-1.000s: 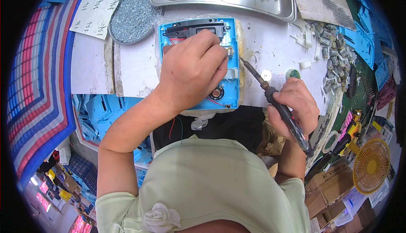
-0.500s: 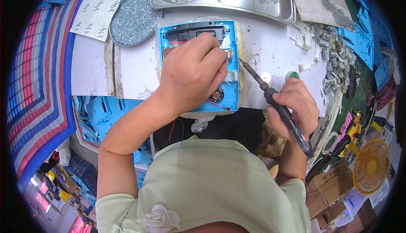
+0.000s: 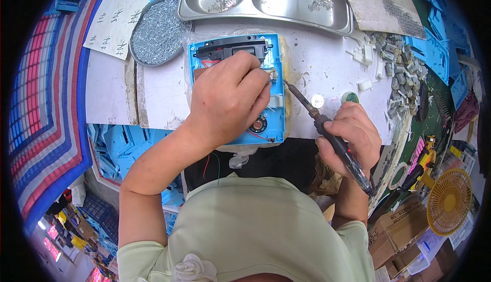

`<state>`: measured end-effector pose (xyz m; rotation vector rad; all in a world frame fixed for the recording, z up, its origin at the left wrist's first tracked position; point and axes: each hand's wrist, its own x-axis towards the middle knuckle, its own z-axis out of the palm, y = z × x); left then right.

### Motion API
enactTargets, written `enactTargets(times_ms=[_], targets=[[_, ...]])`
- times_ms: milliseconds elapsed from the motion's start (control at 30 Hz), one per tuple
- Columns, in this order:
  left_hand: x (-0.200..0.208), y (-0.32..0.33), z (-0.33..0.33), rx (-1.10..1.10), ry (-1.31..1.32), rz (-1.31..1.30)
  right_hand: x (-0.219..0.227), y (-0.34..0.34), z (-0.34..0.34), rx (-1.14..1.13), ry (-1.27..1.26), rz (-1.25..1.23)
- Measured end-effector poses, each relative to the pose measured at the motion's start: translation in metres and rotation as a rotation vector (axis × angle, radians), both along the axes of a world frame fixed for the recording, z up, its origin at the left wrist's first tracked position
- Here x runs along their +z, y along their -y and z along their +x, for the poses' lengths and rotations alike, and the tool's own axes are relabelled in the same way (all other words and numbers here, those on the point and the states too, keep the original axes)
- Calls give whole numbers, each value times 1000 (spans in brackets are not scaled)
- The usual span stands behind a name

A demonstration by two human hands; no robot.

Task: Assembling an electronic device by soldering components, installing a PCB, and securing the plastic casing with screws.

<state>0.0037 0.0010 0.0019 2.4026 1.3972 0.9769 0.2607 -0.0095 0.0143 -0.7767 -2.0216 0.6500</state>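
My left hand lies over an open blue plastic housing, thumb and fingers pinched together near its right inner side. Whatever the fingertips grip is hidden under the hand. Inside the housing are a black strip-shaped part along the far side, a small round speaker and red wires. In my right hand is a soldering iron, held by its black handle. Its metal tip points up-left and stops close to the housing's right edge. Thin red and green wires hang below my left wrist.
A round tray of screws stands at far left. Behind the housing is a steel tray with small metal parts. On the right lie a green roll, a white disc and a heap of grey-white parts. A yellow fan stands lower right.
The whole view has shifted slightly, with the bench appearing lower. Both hands keep almost the same poses, and the iron's tip stays beside the housing's right edge.
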Motion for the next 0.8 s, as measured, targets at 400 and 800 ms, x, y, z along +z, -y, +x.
enactTargets(times_ms=[400,800], targets=[[0,0,0,-3,0,2,-1,1,0,-5,-5,-1],[17,10,-14,-190,-19,-102,-2,1,6,-32,-36,18]])
